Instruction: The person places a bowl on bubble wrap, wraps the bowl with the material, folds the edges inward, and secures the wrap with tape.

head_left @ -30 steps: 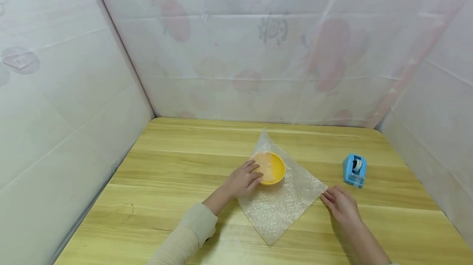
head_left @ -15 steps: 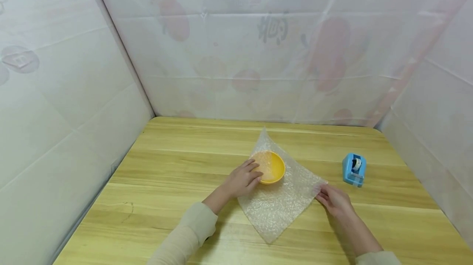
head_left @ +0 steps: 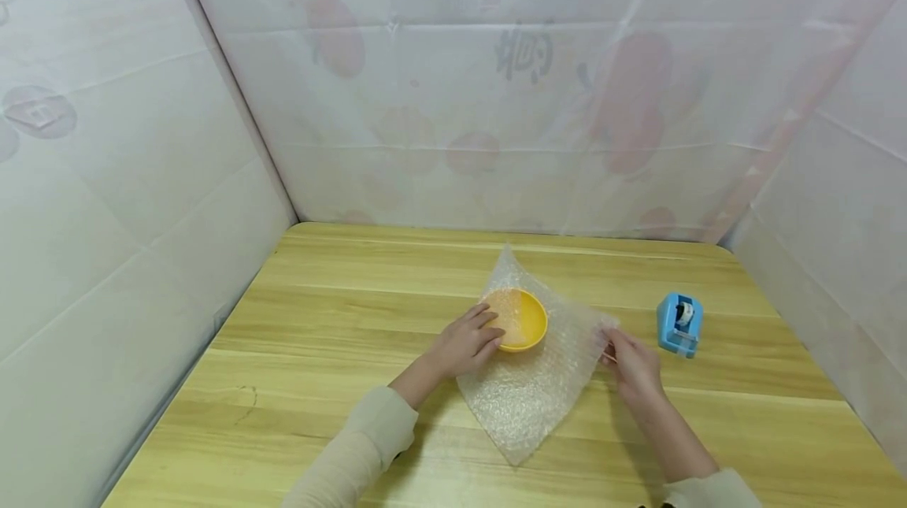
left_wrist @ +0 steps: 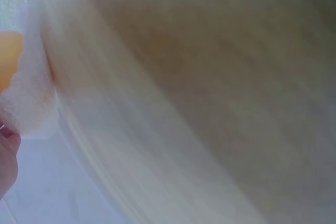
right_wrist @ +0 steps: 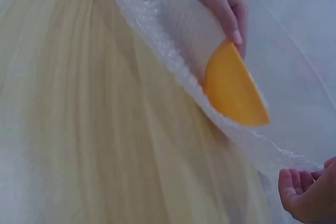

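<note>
A yellow bowl (head_left: 534, 320) stands on a sheet of bubble wrap (head_left: 527, 406) laid cornerwise on the table. One flap of the wrap is folded over the bowl's left side and into it. My left hand (head_left: 462, 344) holds that flap against the left rim, fingertips inside the bowl. The right wrist view shows its thumb pressing at the rim of the bowl (right_wrist: 233, 90). My right hand (head_left: 635, 366) pinches the wrap's right corner, raised off the table. In the left wrist view only a slice of the bowl (left_wrist: 8, 59) appears at the left edge.
A blue tape dispenser (head_left: 680, 325) with a roll of tape stands to the right, beyond my right hand. The wooden table (head_left: 340, 303) is bounded by printed cloth walls (head_left: 439, 98) at the back and both sides.
My right hand has moved left and away from me, lifting the wrap's right corner toward the bowl. The left hand, bowl and tape dispenser have stayed in place.
</note>
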A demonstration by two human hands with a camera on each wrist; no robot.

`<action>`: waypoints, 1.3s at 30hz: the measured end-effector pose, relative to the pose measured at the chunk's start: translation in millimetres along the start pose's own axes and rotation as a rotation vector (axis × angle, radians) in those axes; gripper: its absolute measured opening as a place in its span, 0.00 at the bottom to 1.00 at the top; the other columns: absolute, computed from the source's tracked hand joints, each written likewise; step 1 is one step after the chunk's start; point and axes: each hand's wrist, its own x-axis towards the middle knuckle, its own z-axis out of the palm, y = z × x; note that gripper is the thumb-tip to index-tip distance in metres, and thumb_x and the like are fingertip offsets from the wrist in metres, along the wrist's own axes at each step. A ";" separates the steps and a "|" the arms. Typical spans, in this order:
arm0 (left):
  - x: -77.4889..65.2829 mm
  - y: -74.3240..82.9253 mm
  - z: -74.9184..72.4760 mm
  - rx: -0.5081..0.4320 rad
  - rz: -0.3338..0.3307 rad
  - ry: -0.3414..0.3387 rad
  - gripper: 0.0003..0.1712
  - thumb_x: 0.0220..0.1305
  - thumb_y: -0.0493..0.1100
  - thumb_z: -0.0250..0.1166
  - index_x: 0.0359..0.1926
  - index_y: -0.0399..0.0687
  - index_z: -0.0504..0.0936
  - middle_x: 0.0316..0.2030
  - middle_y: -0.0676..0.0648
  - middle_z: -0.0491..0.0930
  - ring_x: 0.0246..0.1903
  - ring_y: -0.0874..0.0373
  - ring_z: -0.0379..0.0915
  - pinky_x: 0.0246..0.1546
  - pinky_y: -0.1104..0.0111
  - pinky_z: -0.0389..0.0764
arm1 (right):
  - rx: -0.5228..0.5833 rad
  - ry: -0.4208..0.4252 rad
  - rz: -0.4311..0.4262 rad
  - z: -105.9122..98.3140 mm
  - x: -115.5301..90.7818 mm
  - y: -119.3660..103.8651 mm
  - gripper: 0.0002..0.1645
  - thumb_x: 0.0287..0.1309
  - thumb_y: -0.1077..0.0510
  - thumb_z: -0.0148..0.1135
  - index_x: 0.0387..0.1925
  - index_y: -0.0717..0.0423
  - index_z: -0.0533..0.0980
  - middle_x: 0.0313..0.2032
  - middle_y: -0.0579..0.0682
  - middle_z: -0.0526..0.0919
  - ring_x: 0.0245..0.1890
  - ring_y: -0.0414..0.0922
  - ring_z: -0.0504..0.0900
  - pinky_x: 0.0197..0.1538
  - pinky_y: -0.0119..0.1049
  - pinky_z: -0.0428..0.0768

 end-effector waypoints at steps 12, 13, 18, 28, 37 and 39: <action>0.8 -2.4 1.8 -0.006 0.016 0.012 0.17 0.69 0.45 0.50 0.45 0.44 0.83 0.51 0.40 0.79 0.60 0.44 0.67 0.67 0.60 0.61 | 0.005 0.009 -0.206 48.0 -19.3 -16.5 0.12 0.61 0.53 0.56 0.41 0.53 0.80 0.27 0.31 0.79 0.32 0.31 0.77 0.39 0.25 0.79; 0.9 -2.6 1.8 -0.007 0.016 0.009 0.17 0.69 0.45 0.50 0.45 0.44 0.83 0.51 0.40 0.79 0.60 0.45 0.67 0.67 0.60 0.61 | -0.008 0.009 -0.219 52.1 -20.9 -16.6 0.15 0.61 0.52 0.56 0.46 0.56 0.79 0.28 0.31 0.79 0.32 0.31 0.77 0.40 0.26 0.79; 1.2 -1.7 -0.3 -0.007 0.020 -0.013 0.17 0.69 0.44 0.49 0.46 0.43 0.82 0.51 0.40 0.79 0.60 0.45 0.67 0.67 0.60 0.60 | -0.062 -0.001 -0.245 71.5 -25.0 -12.7 0.24 0.62 0.52 0.55 0.53 0.66 0.73 0.46 0.46 0.81 0.48 0.41 0.75 0.57 0.35 0.74; 1.5 -0.4 -0.2 -0.002 -0.005 -0.049 0.19 0.70 0.46 0.47 0.48 0.44 0.82 0.54 0.39 0.76 0.62 0.44 0.65 0.68 0.60 0.58 | -0.140 -0.049 -0.349 98.9 -18.9 10.0 0.20 0.62 0.59 0.54 0.51 0.70 0.73 0.56 0.63 0.73 0.61 0.56 0.70 0.63 0.44 0.68; 1.5 -0.4 0.2 0.001 -0.023 -0.059 0.19 0.70 0.46 0.47 0.48 0.43 0.81 0.55 0.40 0.76 0.63 0.45 0.64 0.67 0.61 0.60 | -0.478 -0.125 -0.752 97.5 -7.4 28.4 0.14 0.59 0.61 0.57 0.44 0.67 0.79 0.46 0.64 0.81 0.51 0.62 0.76 0.57 0.58 0.71; 1.7 -0.6 -0.1 -0.028 -0.044 -0.056 0.18 0.70 0.47 0.48 0.49 0.42 0.79 0.54 0.41 0.76 0.62 0.46 0.64 0.66 0.62 0.63 | -0.529 -0.124 -0.887 95.3 -6.5 31.1 0.13 0.58 0.61 0.58 0.40 0.66 0.81 0.41 0.63 0.83 0.45 0.61 0.78 0.52 0.56 0.74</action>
